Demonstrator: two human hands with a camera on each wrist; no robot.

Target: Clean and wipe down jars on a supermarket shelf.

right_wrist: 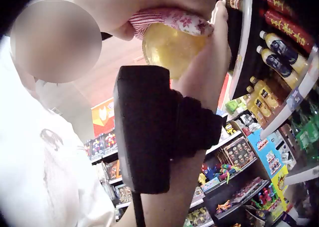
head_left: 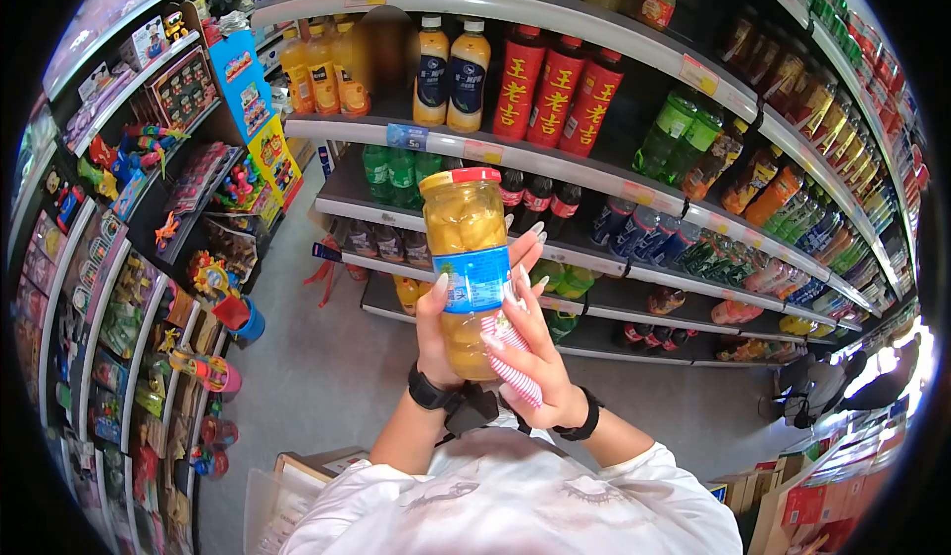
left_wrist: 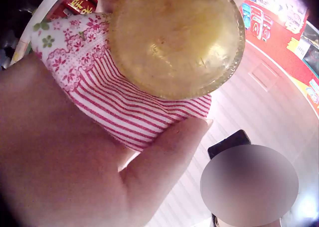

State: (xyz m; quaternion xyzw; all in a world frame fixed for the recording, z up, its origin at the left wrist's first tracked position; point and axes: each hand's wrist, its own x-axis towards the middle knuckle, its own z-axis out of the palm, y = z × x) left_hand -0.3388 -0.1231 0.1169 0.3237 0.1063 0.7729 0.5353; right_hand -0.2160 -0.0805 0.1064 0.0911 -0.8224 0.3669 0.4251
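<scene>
A glass jar (head_left: pixel 464 223) of yellow fruit pieces, with a red lid and a blue label, stands nearly upright in front of the chest. My left hand (head_left: pixel 433 332) grips it, thumb along its left side below the label. In my right hand (head_left: pixel 545 367) is a red-and-white striped cloth (head_left: pixel 515 362), held against the jar's lower right side. The left wrist view looks up at the jar's round base (left_wrist: pixel 174 42), with the cloth's flowered end beside it. In the right wrist view the other wrist's black camera (right_wrist: pixel 144 129) covers part of the jar.
Ahead, store shelves (head_left: pixel 614 174) hold several rows of drinks, including red bottles (head_left: pixel 525 82) and green bottles (head_left: pixel 676 131). Toy racks (head_left: pixel 134 258) line the left side. Grey floor (head_left: pixel 287 377) lies between, and cardboard boxes (head_left: pixel 312 476) stand near the body at lower left.
</scene>
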